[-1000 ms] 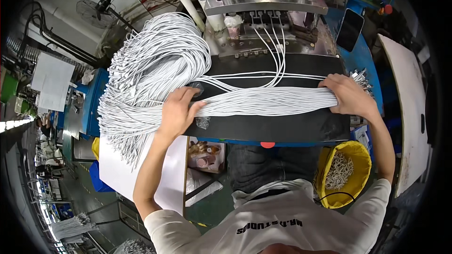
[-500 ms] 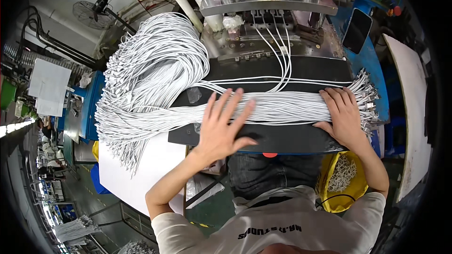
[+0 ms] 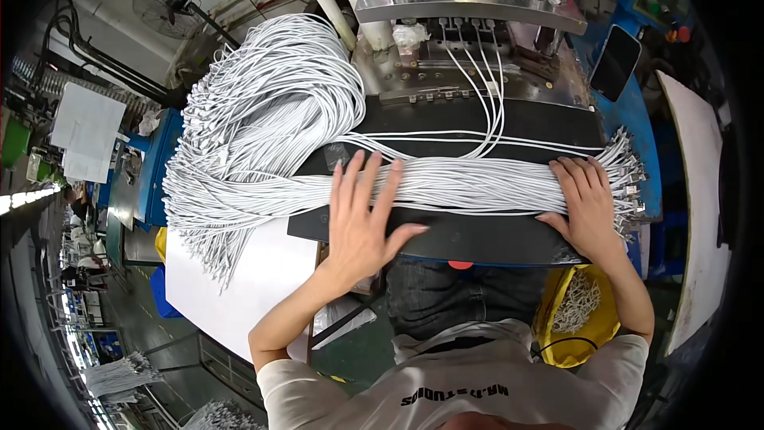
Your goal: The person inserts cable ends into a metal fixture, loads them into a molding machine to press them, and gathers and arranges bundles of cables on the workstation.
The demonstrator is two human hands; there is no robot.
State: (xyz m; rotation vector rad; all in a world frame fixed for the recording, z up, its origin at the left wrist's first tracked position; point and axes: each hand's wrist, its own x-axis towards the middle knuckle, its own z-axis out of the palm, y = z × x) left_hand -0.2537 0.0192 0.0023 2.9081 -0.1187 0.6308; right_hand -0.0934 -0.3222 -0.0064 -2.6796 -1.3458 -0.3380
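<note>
A big bunch of thin white cables (image 3: 477, 183) lies flat across a black mat (image 3: 477, 235), then bends away in a thick loop to the left. The cable ends on the right have small metal plugs (image 3: 629, 179) — too tiny to see well. The left hand (image 3: 362, 219) rests flat on the bunch, fingers spread wide, grasping nothing. The right hand (image 3: 589, 203) presses flat near the plugs, open too. A yellow bucket (image 3: 577, 318) sits below — half hidden by the arm.
</note>
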